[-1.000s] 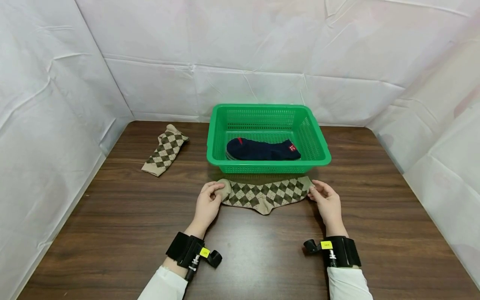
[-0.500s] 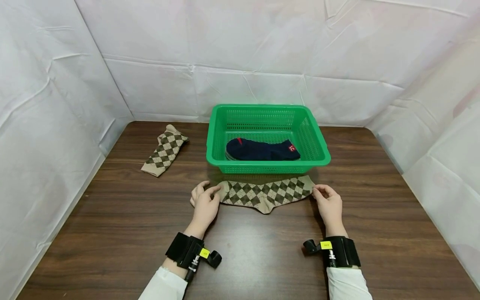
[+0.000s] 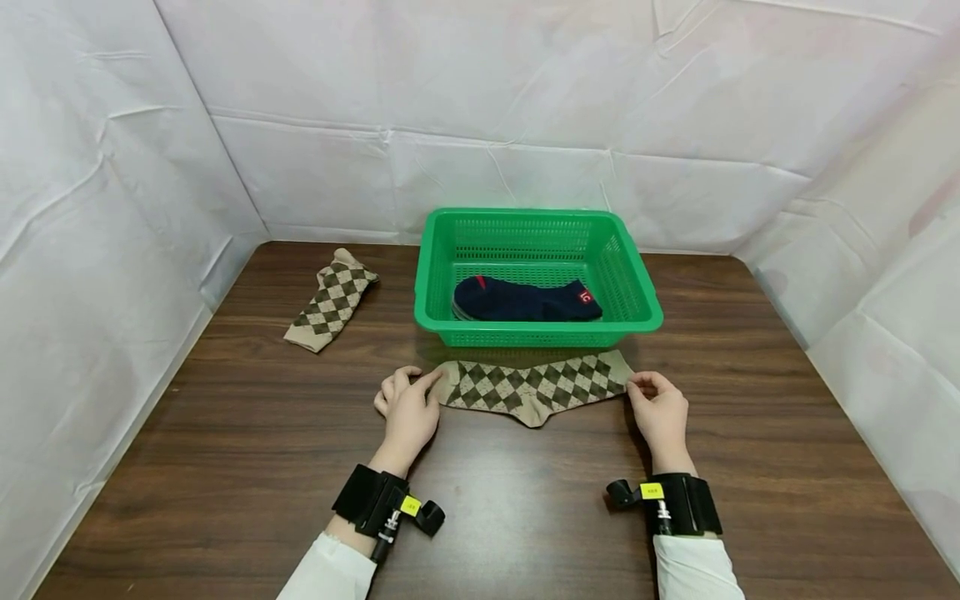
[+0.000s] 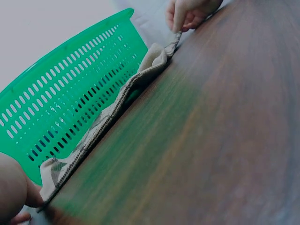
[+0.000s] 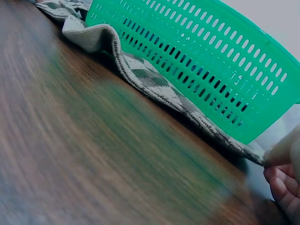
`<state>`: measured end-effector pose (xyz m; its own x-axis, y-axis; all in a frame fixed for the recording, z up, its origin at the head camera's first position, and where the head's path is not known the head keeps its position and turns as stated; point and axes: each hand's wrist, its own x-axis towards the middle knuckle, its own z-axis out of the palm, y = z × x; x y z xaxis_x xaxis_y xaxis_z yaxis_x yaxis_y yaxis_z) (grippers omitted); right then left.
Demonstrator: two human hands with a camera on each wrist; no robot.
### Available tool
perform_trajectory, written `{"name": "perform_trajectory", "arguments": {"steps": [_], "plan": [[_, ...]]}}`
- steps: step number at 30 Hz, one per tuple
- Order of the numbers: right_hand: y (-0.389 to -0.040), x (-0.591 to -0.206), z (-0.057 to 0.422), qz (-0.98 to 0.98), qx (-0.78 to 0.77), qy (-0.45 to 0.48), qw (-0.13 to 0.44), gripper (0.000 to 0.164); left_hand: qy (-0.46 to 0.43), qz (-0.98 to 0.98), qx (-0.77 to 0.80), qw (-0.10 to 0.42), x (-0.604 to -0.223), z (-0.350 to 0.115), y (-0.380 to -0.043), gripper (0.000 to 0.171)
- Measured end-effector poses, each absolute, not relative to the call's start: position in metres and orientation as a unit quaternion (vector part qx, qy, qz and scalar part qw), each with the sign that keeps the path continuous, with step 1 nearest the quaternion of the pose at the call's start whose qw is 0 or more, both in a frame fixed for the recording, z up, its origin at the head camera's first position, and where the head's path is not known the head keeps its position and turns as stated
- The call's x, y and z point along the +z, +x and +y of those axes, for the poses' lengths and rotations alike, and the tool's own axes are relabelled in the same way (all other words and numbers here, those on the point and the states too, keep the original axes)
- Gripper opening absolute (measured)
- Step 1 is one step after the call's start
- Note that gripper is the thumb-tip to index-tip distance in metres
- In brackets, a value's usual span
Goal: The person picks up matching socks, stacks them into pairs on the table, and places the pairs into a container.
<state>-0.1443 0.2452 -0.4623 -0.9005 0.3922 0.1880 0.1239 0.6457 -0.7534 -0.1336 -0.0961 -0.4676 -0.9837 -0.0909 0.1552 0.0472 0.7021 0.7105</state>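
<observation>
A tan and dark argyle sock point(image 3: 525, 387) lies stretched across the table in front of the green basket point(image 3: 536, 337), heel toward me. At its left, toe end is my left hand point(image 3: 408, 408). One extended finger touches the end there, while the other fingers spread to the left. My right hand point(image 3: 660, 412) pinches the cuff corner at the right end between thumb and index finger. In the left wrist view the fabric point(image 4: 172, 47) bunches narrowly near the right fingers. A second argyle sock point(image 3: 330, 304) lies apart at the back left.
Dark navy socks point(image 3: 525, 300) with red marks lie inside the basket, close to its front wall. White sheeting point(image 3: 480, 167) stands behind and on both sides of the wooden table point(image 3: 510, 517).
The left hand's fingers have opened out and drawn back left from the toe end. My right hand has shifted slightly right and toward me with the cuff, which now reaches further right.
</observation>
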Motion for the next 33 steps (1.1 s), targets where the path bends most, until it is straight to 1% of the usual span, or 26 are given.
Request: {"name": "perform_trajectory", "arguments": {"steps": [2,5,9,12,15,17,20,23,30,33], "plan": [[-0.1446,-0.4634,0.2451,-0.898,0.380,-0.133,0.179,0.011,0.000,-0.905,-0.416,0.091,-0.4682,-0.0963,-0.1342,0.032],[-0.1440,-0.4643,0.2450,-0.900,0.373,-0.122,0.190,0.011,-0.027,-0.876,-0.471,0.102,-0.4693,-0.0960,-0.1350,0.026],[-0.1432,-0.4643,0.2443,-0.896,0.381,-0.111,0.202,0.010,-0.109,-0.852,-0.499,0.112,-0.4708,-0.0955,-0.1358,0.018],[-0.1426,-0.4640,0.2434,-0.892,0.393,-0.084,0.209,0.010,-0.179,-0.849,-0.488,0.093,-0.4715,-0.0952,-0.1346,0.015],[-0.1422,-0.4648,0.2427,-0.896,0.396,-0.036,0.198,0.016,-0.214,-0.849,-0.479,0.061,-0.4711,-0.0950,-0.1328,0.015],[-0.1421,-0.4657,0.2424,-0.904,0.389,-0.003,0.175,0.022,-0.214,-0.850,-0.479,0.038,-0.4711,-0.0945,-0.1326,0.019],[-0.1424,-0.4677,0.2424,-0.917,0.373,0.027,0.137,0.025,-0.202,-0.861,-0.466,0.019,-0.4723,-0.0935,-0.1339,0.029],[-0.1424,-0.4680,0.2422,-0.923,0.368,0.032,0.111,0.025,-0.190,-0.875,-0.445,0.016,-0.4741,-0.0926,-0.1354,0.035],[-0.1427,-0.4670,0.2417,-0.922,0.374,0.025,0.099,0.023,-0.191,-0.890,-0.411,0.046,-0.4745,-0.0906,-0.1346,0.029],[-0.1430,-0.4662,0.2417,-0.922,0.374,0.028,0.100,0.023,-0.191,-0.893,-0.405,0.049,-0.4737,-0.0899,-0.1343,0.027]]}}
